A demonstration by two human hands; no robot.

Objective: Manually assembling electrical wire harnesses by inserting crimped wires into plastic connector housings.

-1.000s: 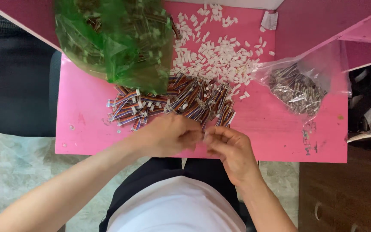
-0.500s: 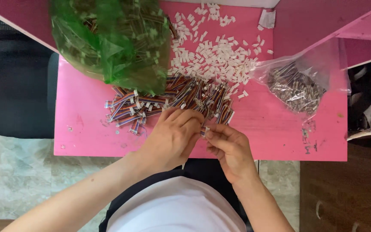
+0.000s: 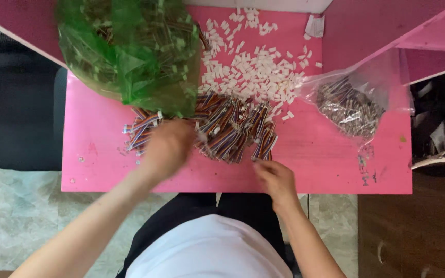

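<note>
A heap of short multicoloured wire bundles [image 3: 227, 128] lies in the middle of the pink table [image 3: 325, 159]. My left hand [image 3: 167, 148] is blurred over the left part of the heap, fingers curled; whether it holds anything cannot be told. My right hand [image 3: 275, 178] rests at the heap's near right edge, its fingertips pinching the end of one wire bundle [image 3: 264, 149]. Behind the heap lies a scatter of small white plastic connectors [image 3: 256, 67].
A green plastic bag [image 3: 130, 51] full of wire pieces sits at the back left. A clear bag [image 3: 348, 105] of finished pieces lies at the right. Pink partitions [image 3: 387, 25] rise at the back right. A dark chair [image 3: 16, 113] stands left of the table.
My hands were together at the heap's front edge. My left hand has swung left over the heap, and my right hand has stayed near the front, reaching to a bundle.
</note>
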